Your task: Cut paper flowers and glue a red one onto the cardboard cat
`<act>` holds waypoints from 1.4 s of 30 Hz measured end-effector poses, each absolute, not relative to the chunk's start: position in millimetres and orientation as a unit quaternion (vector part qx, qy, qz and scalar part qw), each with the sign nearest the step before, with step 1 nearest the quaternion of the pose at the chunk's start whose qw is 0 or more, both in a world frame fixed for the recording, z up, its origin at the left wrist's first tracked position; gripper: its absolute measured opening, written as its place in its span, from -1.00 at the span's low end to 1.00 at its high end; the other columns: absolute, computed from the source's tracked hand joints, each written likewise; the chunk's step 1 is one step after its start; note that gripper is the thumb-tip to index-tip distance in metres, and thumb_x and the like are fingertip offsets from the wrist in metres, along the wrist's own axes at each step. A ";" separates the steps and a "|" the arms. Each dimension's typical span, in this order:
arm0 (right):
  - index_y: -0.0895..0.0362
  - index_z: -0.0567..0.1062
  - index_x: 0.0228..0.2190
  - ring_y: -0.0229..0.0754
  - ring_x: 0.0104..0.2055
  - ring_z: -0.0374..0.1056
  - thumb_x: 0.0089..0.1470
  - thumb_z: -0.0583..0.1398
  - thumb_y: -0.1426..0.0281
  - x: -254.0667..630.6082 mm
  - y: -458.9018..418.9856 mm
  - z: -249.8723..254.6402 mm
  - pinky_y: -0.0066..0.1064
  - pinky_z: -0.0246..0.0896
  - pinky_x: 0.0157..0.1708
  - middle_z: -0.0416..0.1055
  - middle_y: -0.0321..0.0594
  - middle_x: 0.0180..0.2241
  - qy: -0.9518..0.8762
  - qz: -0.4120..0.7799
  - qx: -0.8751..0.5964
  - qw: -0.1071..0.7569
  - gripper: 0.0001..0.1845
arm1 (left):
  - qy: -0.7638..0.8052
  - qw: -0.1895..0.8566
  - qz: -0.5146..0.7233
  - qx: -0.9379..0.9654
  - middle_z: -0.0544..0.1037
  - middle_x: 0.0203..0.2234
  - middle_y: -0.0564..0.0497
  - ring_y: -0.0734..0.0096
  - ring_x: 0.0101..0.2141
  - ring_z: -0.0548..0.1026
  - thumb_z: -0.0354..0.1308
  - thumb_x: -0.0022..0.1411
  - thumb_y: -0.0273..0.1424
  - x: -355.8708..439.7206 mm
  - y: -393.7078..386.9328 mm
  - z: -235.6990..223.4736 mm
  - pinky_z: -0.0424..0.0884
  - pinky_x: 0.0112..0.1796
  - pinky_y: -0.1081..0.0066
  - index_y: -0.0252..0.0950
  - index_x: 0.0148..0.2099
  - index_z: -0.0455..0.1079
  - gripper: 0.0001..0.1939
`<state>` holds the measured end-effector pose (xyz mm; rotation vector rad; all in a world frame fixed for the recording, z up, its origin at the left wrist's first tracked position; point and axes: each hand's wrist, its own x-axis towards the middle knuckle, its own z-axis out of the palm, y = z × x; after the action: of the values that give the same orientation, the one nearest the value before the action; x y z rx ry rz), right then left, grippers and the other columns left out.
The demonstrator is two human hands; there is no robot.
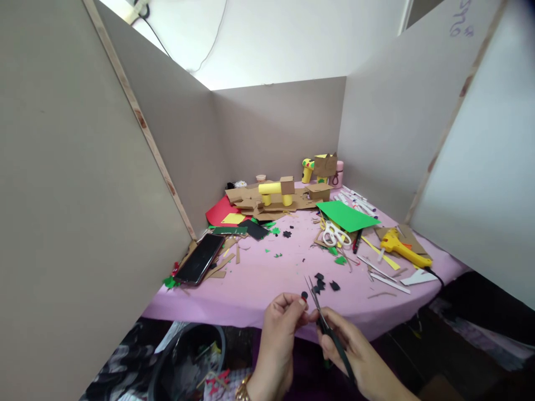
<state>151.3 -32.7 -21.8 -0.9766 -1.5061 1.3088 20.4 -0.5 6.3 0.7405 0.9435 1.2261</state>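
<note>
My left hand (282,328) pinches a small black paper piece (305,294) with a bit of red at its lower edge. Close beside it, my right hand (340,340) grips black-handled scissors (330,328), whose narrow blades point up and away, slightly apart. The blades are just right of the paper piece; I cannot tell whether they touch it. Several black paper cutouts (320,283) lie on the pink tablecloth (267,273) just beyond the scissors. A yellow paper-covered model with a cardboard box head (276,189) stands farther back on cardboard.
A phone (199,259) lies at left. White-handled scissors (334,234), green paper (348,215) and a yellow glue gun (403,249) with a cord lie at right. Grey partitions (280,122) enclose the table. A dark bin (188,356) with scraps stands below the front edge.
</note>
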 end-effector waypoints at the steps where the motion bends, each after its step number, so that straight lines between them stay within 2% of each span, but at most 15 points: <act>1: 0.09 0.32 -0.26 -0.25 -0.47 -0.02 0.10 0.09 0.08 150.5 -32.6 -21.5 -0.42 0.00 -0.46 0.05 -0.40 -0.50 -0.612 0.520 -0.393 0.447 -0.66 | 0.421 0.647 0.540 0.336 0.42 -0.66 0.13 0.47 -0.56 0.41 0.27 -0.06 -0.39 21.1 -1.8 7.1 0.31 -0.37 0.44 -0.31 -0.48 0.35 -0.85; 6: 0.10 0.37 -0.26 -0.24 -0.48 -0.01 0.06 0.12 0.06 148.2 -33.0 -20.1 -0.43 0.00 -0.47 0.06 -0.39 -0.52 -0.623 0.499 -0.397 0.453 -0.63 | 0.433 0.617 0.530 0.389 0.40 -0.67 0.10 0.48 -0.56 0.34 0.21 -0.01 -0.39 23.5 -4.8 8.5 0.23 -0.45 0.49 -0.31 -0.48 0.36 -0.89; 10: 0.09 0.41 -0.24 -0.20 -0.46 0.09 0.05 0.13 0.05 147.5 -36.3 -20.4 -0.41 0.08 -0.44 0.17 -0.34 -0.51 -0.610 0.504 -0.397 0.465 -0.61 | 0.437 0.608 0.520 0.411 0.38 -0.65 0.11 0.48 -0.53 0.32 0.20 0.00 -0.35 24.1 -5.2 7.4 0.22 -0.44 0.50 -0.30 -0.51 0.33 -0.85; 14: 0.05 0.40 -0.24 -0.15 -0.38 0.20 0.07 0.14 0.11 149.1 -35.1 -20.2 -0.37 0.17 -0.32 0.29 -0.29 -0.44 -0.594 0.510 -0.395 0.481 -0.69 | 0.426 0.623 0.504 0.419 0.38 -0.63 0.10 0.50 -0.53 0.28 0.19 0.01 -0.33 21.7 -6.5 7.6 0.21 -0.43 0.50 -0.30 -0.50 0.33 -0.83; 19: 0.01 0.36 -0.23 -0.17 -0.36 0.30 -0.05 0.28 0.18 155.4 -26.8 -5.8 -0.39 0.23 -0.33 0.34 -0.32 -0.43 -0.522 0.486 -0.453 0.536 -0.65 | 0.424 0.657 0.451 0.431 0.33 -0.67 0.13 0.55 -0.59 0.19 0.24 -0.07 -0.30 19.0 -10.4 12.9 0.13 -0.50 0.51 -0.32 -0.54 0.32 -0.78; 25: 0.03 0.40 -0.28 -0.27 -0.42 0.26 -0.08 0.33 0.30 161.7 -20.9 8.5 -0.49 0.19 -0.41 0.33 -0.39 -0.47 -0.523 0.500 -0.433 0.538 -0.70 | 0.446 0.627 0.418 0.484 0.34 -0.67 0.12 0.53 -0.58 0.20 0.26 -0.08 -0.29 17.7 -14.9 13.2 0.11 -0.50 0.51 -0.32 -0.55 0.33 -0.77; 31: 0.05 0.39 -0.27 -0.31 -0.46 0.26 -0.10 0.35 0.31 165.4 -21.4 4.3 -0.49 0.21 -0.44 0.32 -0.39 -0.46 -0.467 0.570 -0.387 0.554 -0.66 | 0.400 0.698 0.403 0.436 0.47 -0.59 -0.01 0.46 -0.56 0.33 0.23 -0.09 -0.01 16.8 -13.1 6.9 0.21 -0.45 0.47 -0.35 -0.48 0.40 -0.56; 34: 0.08 0.40 -0.27 -0.31 -0.47 0.25 -0.11 0.35 0.32 164.2 -22.4 5.5 -0.49 0.21 -0.45 0.32 -0.39 -0.47 -0.461 0.577 -0.379 0.557 -0.66 | 0.398 0.706 0.387 0.439 0.46 -0.60 -0.01 0.50 -0.58 0.31 0.27 -0.09 -0.06 16.8 -13.4 7.5 0.20 -0.47 0.49 -0.37 -0.50 0.39 -0.59; 37: 0.08 0.40 -0.27 -0.32 -0.45 0.23 -0.10 0.35 0.33 161.5 -23.5 7.6 -0.51 0.20 -0.45 0.32 -0.39 -0.47 -0.463 0.574 -0.381 0.558 -0.67 | 0.399 0.665 0.404 0.485 0.37 -0.66 0.06 0.52 -0.59 0.26 0.23 -0.02 -0.11 17.2 -17.1 6.3 0.17 -0.48 0.50 -0.33 -0.54 0.31 -0.62; 39: 0.07 0.40 -0.28 -0.33 -0.45 0.23 -0.11 0.35 0.37 160.2 -24.0 8.4 -0.52 0.19 -0.43 0.32 -0.41 -0.47 -0.469 0.566 -0.389 0.555 -0.68 | 0.420 0.587 0.434 0.540 0.31 -0.67 0.10 0.51 -0.59 0.22 0.16 0.07 -0.15 17.2 -21.0 4.3 0.14 -0.50 0.50 -0.30 -0.56 0.26 -0.65; 42: 0.06 0.40 -0.28 -0.33 -0.43 0.23 -0.11 0.34 0.45 160.2 -24.2 8.3 -0.52 0.17 -0.41 0.32 -0.42 -0.48 -0.495 0.542 -0.403 0.546 -0.68 | 0.454 0.454 0.444 0.625 0.31 -0.63 0.09 0.47 -0.55 0.23 0.07 0.17 -0.26 16.4 -25.6 1.8 0.13 -0.48 0.49 -0.30 -0.52 0.28 -0.72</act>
<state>160.2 -24.2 8.3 -0.9547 -1.1738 1.2856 16.4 -25.6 1.8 1.5423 1.1218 1.0969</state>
